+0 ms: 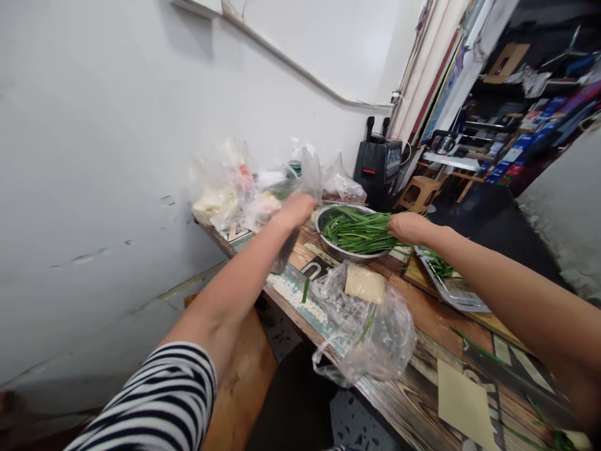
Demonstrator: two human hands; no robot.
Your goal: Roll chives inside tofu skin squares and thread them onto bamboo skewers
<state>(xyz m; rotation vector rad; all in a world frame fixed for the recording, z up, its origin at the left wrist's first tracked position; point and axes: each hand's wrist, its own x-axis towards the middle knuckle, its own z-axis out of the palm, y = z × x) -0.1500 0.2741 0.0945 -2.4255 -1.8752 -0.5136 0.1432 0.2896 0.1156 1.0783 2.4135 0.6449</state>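
A wood-patterned counter (432,322) slants from the left of centre to the lower right of the frame. At its far end, left of the upper centre, stands a cluster of filled plastic bags (220,200). A crumpled clear bag (392,341) lies below centre at the near edge. Just above it sits a metal bowl (340,252), with a shallow tray (464,302) to its right, partly behind the right forearm. Long green stalks (359,233) lie in the bowl, their long axis running roughly left to right across the frame and reaching over the right rim.

The right hand (409,227) grasps them at that right end, so it is the nearer one; the stalks extend leftward from it. The left hand (299,210) is just beyond the bowl's left rim, apart from the stalks; its fingers are blurred, and I cannot tell whether it holds anything. Smallest is a green scrap (305,290), left of the clear bag.
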